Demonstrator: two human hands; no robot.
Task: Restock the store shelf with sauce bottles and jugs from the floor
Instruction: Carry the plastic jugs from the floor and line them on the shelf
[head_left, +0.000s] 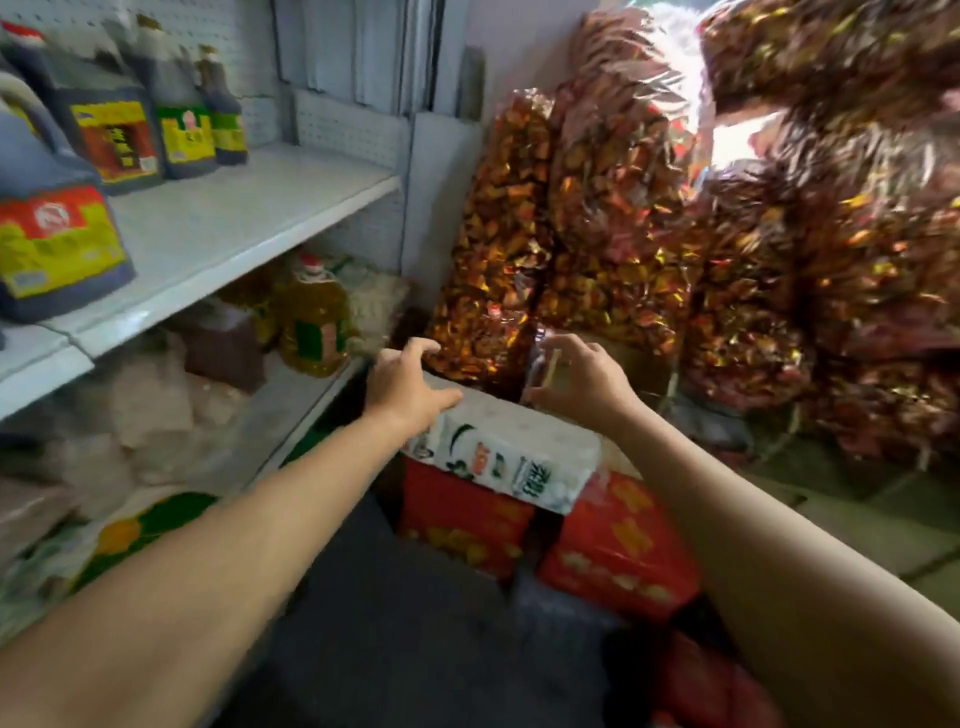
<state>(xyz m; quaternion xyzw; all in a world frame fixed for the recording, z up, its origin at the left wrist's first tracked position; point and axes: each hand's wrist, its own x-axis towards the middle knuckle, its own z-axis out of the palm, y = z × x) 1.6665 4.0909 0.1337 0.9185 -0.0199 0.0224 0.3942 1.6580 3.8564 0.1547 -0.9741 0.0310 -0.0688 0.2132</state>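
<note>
Now both hands over white pack (511, 447); jugs (57, 244) on shelf (234, 228), well apart.

Dark sauce jugs with yellow labels (111, 130) stand along the left end of the white metal upper shelf (249, 218). On the shelf below, near its right edge, sits a clear jug of golden oil (311, 322) (soft bags to its left). Right of the shelving, bulging clear sacks of foil-wrapped sweets (649, 234) pile against the wall, behind a white printed pack (519, 447) lying on red cartons (618, 551) on the floor.
</note>
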